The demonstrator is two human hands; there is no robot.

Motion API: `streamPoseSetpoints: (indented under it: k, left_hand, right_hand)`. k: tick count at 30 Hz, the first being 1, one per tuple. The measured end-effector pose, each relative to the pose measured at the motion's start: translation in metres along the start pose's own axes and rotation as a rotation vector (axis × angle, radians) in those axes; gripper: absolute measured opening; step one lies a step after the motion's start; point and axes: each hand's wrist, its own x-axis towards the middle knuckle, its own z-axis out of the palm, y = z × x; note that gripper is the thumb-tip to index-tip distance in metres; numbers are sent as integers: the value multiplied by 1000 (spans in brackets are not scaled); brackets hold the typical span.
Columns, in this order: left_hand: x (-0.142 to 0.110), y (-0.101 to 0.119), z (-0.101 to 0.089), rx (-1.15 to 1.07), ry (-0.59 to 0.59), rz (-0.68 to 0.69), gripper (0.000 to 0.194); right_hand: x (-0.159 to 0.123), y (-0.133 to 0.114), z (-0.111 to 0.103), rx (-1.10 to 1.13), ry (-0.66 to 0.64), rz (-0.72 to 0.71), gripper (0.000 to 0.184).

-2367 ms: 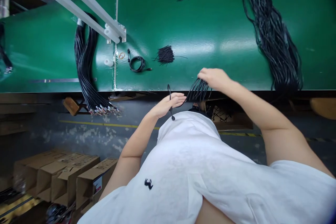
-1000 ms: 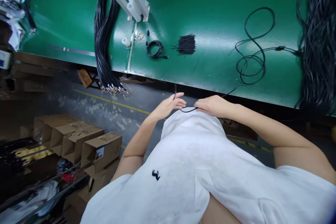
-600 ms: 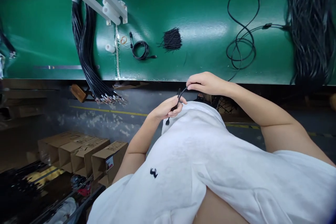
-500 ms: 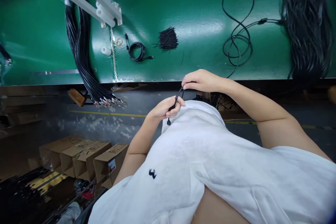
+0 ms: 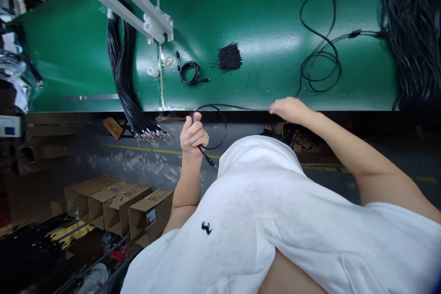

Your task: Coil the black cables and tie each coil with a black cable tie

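Observation:
My left hand (image 5: 195,137) is closed around a thin black cable (image 5: 225,129), just in front of the bench edge. One loop of the cable stands out to the right of that fist, and a plug end (image 5: 208,160) dangles beneath it. From the loop the cable stretches along the bench edge to my right hand (image 5: 290,109), whose fingers are pressed together at the strand. More of the cable lies in loose curls (image 5: 320,66) on the bench beyond my right hand, leading towards a thick black cable bundle (image 5: 413,41).
On the green bench (image 5: 262,4) lie a coiled cable (image 5: 190,73), a pile of short black ties (image 5: 229,57) and rubber bands (image 5: 168,61). Another cable bundle (image 5: 122,64) hangs over the front edge. White posts (image 5: 138,2) rise at left; cardboard boxes (image 5: 151,211) stand below.
My left hand has moved left and turned upward, with a wider cable loop now beside it. My right hand has moved right, away from it, and cable is drawn out between them.

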Motion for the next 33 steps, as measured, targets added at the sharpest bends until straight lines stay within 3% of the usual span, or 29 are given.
streamPoseSetpoints:
  k: [2, 4, 7, 9, 13, 18, 20, 26, 33]
  left_hand:
    - [7, -12, 2, 94, -17, -42, 34]
    - [14, -36, 6, 268, -88, -132, 31]
    - [15, -69, 9, 546, -269, -250, 36]
    - [10, -77, 8, 629, -363, -290, 41]
    - [5, -67, 8, 551, -364, -305, 43]
    - [8, -64, 17, 364, -511, -409, 38]
    - [7, -64, 19, 253, -479, -443, 36]
    - [0, -54, 26, 125, -266, -483, 55]
    - [-1, -51, 35, 128, -261, -559, 62]
  right_hand:
    - [-14, -32, 5, -103, -148, -194, 36]
    - [-21, -69, 1, -74, -210, -363, 32]
    - [-16, -98, -16, 91, -190, -383, 28]
    - [-11, -90, -28, 235, -159, -332, 28]
    - [-9, -60, -38, 380, -60, -271, 35]
    - [9, -66, -39, 402, -19, -335, 33]
    - [18, -67, -40, 428, 14, -358, 32]
    - [15, -57, -41, 472, 77, -367, 36]
    - [16, -68, -42, 401, 101, -433, 35]
